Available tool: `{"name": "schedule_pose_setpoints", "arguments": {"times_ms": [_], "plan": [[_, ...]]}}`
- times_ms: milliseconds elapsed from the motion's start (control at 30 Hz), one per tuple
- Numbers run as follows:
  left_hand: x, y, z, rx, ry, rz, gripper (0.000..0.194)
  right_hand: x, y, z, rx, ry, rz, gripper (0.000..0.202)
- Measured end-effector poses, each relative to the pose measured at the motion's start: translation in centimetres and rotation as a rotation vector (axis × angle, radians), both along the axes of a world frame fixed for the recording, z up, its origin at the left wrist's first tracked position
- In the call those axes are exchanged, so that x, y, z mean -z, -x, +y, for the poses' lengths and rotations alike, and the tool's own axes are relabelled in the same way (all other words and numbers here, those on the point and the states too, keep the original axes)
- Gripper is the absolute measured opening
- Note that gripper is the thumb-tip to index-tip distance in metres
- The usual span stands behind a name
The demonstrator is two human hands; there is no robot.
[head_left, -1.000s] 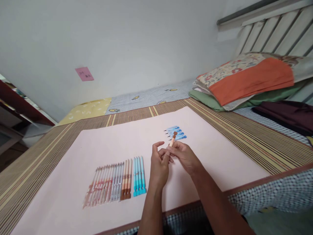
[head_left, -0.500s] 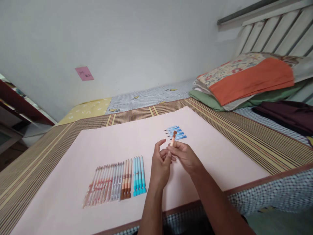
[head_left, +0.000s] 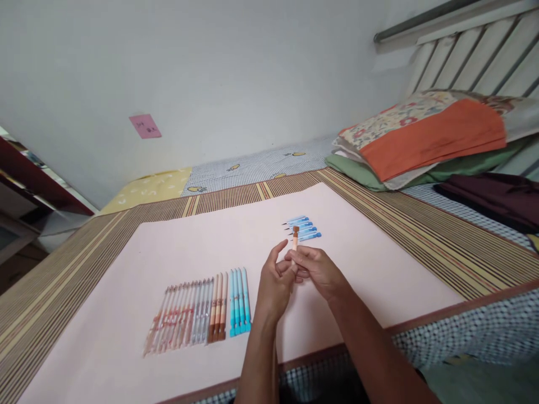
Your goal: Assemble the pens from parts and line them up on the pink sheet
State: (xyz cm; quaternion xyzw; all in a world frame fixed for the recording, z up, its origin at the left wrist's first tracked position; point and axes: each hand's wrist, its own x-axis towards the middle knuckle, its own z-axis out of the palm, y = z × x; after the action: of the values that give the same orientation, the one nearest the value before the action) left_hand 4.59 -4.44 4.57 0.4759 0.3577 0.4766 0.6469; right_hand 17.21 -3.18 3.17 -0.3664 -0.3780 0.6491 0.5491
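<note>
A peach pen with a brown end [head_left: 295, 238] stands nearly upright between my hands, over the pink sheet [head_left: 202, 241]. My right hand [head_left: 322, 270] pinches it around the middle. My left hand [head_left: 277, 280] closes on its lower part, index finger raised; the pen's lower end is hidden. Just behind lie several blue pens [head_left: 309, 230] with dark tips pointing left. To the left of my hands are several turquoise pens [head_left: 239, 306], brown and peach pens [head_left: 218, 308], and a long row of clear pens with pinkish and grey parts [head_left: 179, 317].
The sheet lies on a striped mat [head_left: 391, 241]. Folded cloths, orange and floral [head_left: 438, 140], are stacked at the back right beside a dark maroon cloth [head_left: 492, 199]. A pink note [head_left: 145, 126] is on the wall.
The held pen has turned from leaning right to nearly upright, its brown end shifting slightly left. Both hands have stayed nearly in place.
</note>
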Motion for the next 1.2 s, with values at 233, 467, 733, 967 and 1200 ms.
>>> {"name": "schedule_pose_setpoints", "arguments": {"times_ms": [233, 467, 733, 967, 1200], "plan": [[0.8, -0.1, 0.4, -0.017, 0.069, -0.060, 0.072, 0.0, 0.7, 0.1, 0.108, 0.077, -0.052, 0.047], [0.8, 0.0, 0.4, 0.004, 0.131, -0.129, 0.073, 0.1, 0.7, 0.1, 0.023, 0.123, 0.008, 0.050], [0.5, 0.3, 0.4, 0.144, 0.207, -0.175, 0.053, 0.0, -2.5, 0.7, 0.485, -0.137, -0.269, 0.039], [0.8, 0.4, 0.0, 0.235, 0.213, -0.175, 0.040, -0.7, -3.5, 0.4, 0.425, -0.319, -0.435, 0.028], [0.9, 0.5, -0.1, 0.223, 0.245, -0.248, 0.034, -0.2, -2.0, 0.3, 0.444, -0.332, -0.401, 0.027]]}}
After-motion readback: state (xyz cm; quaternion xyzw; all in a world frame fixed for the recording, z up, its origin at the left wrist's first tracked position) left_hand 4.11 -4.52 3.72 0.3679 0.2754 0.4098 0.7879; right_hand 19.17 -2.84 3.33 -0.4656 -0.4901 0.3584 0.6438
